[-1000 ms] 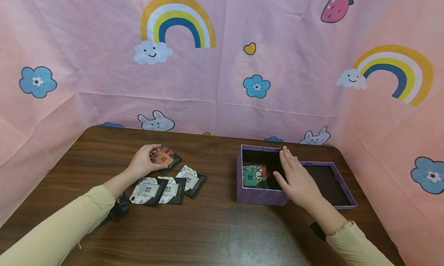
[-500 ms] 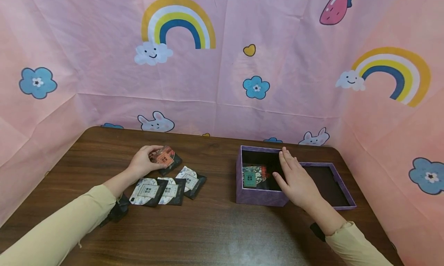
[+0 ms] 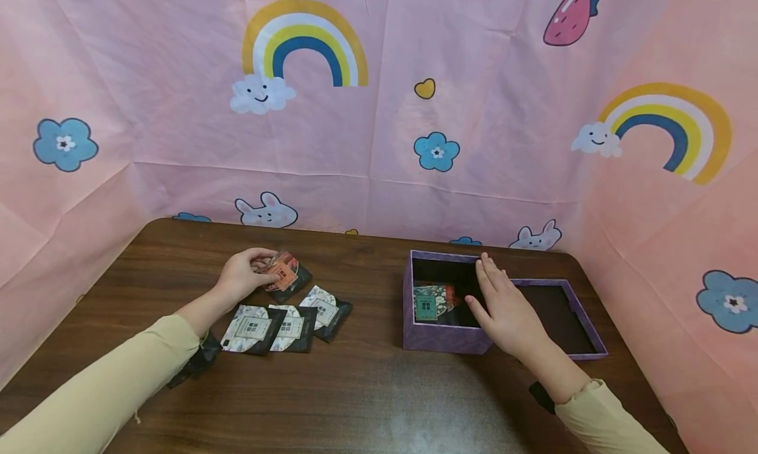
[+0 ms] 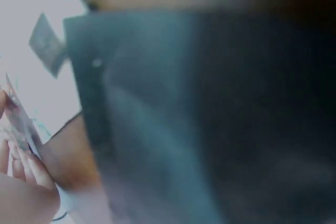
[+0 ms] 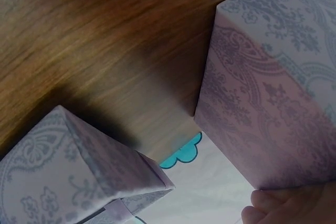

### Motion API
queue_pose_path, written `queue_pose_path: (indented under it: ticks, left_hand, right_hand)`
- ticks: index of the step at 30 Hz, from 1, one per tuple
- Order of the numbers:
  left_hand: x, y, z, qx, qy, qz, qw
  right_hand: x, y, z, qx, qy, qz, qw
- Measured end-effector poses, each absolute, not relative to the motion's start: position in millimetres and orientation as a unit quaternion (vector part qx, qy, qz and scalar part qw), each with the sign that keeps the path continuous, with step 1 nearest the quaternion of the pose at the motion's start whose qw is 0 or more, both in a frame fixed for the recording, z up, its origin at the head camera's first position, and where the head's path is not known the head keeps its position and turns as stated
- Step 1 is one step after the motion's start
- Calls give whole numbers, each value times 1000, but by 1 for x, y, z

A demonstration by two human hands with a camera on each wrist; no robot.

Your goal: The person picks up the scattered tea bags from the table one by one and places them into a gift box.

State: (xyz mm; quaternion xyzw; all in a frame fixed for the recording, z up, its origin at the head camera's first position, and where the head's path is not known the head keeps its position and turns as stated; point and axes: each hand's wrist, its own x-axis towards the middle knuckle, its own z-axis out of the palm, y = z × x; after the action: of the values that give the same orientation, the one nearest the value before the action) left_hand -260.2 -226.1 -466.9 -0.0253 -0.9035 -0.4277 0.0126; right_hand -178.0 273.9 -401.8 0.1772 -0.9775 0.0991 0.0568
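Observation:
My left hand (image 3: 239, 276) pinches the left edge of a flat sachet (image 3: 287, 274) with an orange label, at the left of the table. In the left wrist view, the fingers (image 4: 37, 169) hold it at the lower left. White-and-black sachets (image 3: 252, 327) lie just in front of that hand. My right hand (image 3: 510, 309) rests with straight fingers along the right side of a purple box (image 3: 447, 340). A green-labelled sachet (image 3: 431, 302) shows inside the box. In the right wrist view, fingertips (image 5: 278, 200) touch the patterned box wall (image 5: 262, 108).
The purple lid (image 3: 586, 322), dark inside, lies just right of the box. A dark object (image 3: 198, 362) sits under the left wrist; its kind is unclear. A dark surface (image 4: 157, 103) fills much of the left wrist view. Printed cloth (image 3: 379, 112) stands behind the table (image 3: 379, 401).
My left thumb has shifted slightly on the orange-labelled sachet, and more of its label shows. The right hand stays against the box. The head view has tilted a little.

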Motion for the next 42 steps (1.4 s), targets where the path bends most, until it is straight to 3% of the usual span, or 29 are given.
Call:
queue_pose_path:
  ticks: [13, 42]
  left_hand:
    - [-257, -240, -453, 0, -886, -463, -16]
    - [-261, -226, -399, 86, -874, -478, 35]
  right_hand:
    - [-178, 274, -402, 178, -977, 97, 62]
    - [-178, 274, -401, 182, -976, 96, 65]
